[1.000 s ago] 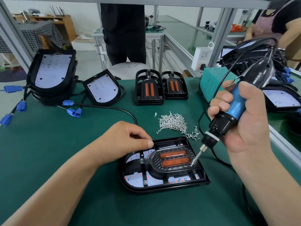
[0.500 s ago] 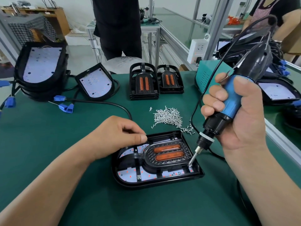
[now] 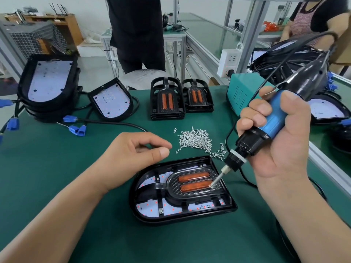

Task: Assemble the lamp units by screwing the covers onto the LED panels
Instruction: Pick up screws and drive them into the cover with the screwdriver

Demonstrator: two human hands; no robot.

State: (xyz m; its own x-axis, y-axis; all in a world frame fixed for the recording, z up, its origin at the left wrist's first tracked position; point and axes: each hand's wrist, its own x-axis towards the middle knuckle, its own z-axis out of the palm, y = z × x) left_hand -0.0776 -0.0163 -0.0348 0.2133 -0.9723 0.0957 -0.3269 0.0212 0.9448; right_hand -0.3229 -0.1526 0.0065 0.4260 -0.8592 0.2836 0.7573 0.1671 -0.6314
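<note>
Left grip (image 3: 133,158) lifted beside cover (image 3: 195,187); screwdriver (image 3: 250,141) tip touching.

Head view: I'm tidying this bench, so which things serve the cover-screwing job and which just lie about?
In use: electric screwdriver in the right hand, lamp unit under its bit, screw pile, spare covers, bare LED panels.
Lying about: white socket strip, wire crate.

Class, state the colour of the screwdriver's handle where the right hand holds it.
Blue: the screwdriver handle shows best in the head view.
</note>
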